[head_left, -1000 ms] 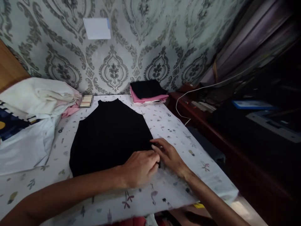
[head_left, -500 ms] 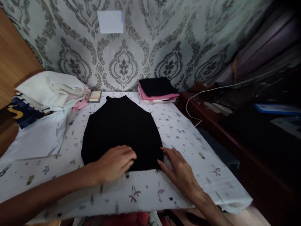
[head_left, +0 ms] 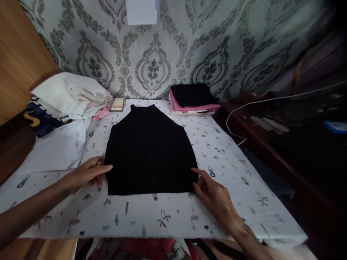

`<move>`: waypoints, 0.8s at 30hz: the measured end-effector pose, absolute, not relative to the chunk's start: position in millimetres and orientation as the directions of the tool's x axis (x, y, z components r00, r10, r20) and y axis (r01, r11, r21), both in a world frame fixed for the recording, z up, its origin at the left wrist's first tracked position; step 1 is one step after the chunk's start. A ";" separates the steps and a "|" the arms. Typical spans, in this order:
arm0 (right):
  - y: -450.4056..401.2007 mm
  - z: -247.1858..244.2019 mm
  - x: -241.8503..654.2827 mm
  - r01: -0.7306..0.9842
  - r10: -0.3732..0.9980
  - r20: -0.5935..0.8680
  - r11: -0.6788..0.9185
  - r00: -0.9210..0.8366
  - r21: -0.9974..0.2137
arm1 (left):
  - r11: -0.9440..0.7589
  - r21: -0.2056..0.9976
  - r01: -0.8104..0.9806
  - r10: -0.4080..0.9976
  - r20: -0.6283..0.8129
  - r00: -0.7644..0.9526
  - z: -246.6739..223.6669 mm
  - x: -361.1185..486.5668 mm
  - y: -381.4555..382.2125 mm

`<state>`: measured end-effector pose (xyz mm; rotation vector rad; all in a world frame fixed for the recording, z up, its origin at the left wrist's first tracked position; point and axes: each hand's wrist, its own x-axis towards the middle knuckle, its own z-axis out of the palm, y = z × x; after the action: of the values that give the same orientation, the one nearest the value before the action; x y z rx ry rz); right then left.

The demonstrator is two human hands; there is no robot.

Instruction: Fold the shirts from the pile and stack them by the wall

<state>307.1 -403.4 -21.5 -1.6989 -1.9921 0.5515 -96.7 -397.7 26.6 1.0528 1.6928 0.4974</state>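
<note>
A black sleeveless top (head_left: 151,151) lies flat on the white patterned cloth (head_left: 141,216), its narrow neck end toward the wall. At its left edge, near the lower corner, is my left hand (head_left: 88,173), fingers apart, the index finger reaching over the fabric. My right hand (head_left: 214,195) rests at the lower right edge of the top, index finger extended onto it and thumb apart, with no fabric gripped.
A heap of white clothes (head_left: 70,94) lies at the back left with a dark printed garment (head_left: 46,119). At the back right stands a folded black and pink stack (head_left: 192,97). A white cable (head_left: 260,102) crosses the dark furniture on the right.
My left hand has moved left from over the lower part of the top to its left edge. My right hand stays at the right edge. The camera view has shifted slightly.
</note>
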 end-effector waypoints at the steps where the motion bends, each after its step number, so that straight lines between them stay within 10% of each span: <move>1: -402.9 -20.3 307.2 0.796 0.989 0.081 0.149 -0.126 -0.587 | 0.552 0.742 0.380 0.814 -0.579 -0.051 27.5 -90.0 -399.5; 8: -403.2 -9.1 315.0 0.760 0.992 0.052 0.120 -0.113 -0.639 | 0.615 0.776 0.142 0.777 -0.626 0.059 32.0 -76.9 -405.1; 13: -400.9 -4.2 320.3 0.832 0.988 0.029 0.141 -0.149 -0.536 | 0.603 0.700 0.383 0.717 -0.686 0.126 26.8 -92.7 -412.2; 20: -354.3 20.5 264.1 0.718 0.958 0.050 0.245 -0.282 -0.651 | -0.016 0.455 0.891 0.984 -0.149 0.093 47.8 -92.5 -399.1; 24: -297.2 13.9 201.5 0.460 0.919 -0.253 -0.092 -0.303 -0.883 | -0.389 0.351 0.852 0.915 0.041 0.401 40.6 -45.4 -382.0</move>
<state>201.5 -297.2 13.9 -1.4975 -1.7439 1.3752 -45.4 -382.0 40.6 2.3872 1.5472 0.3318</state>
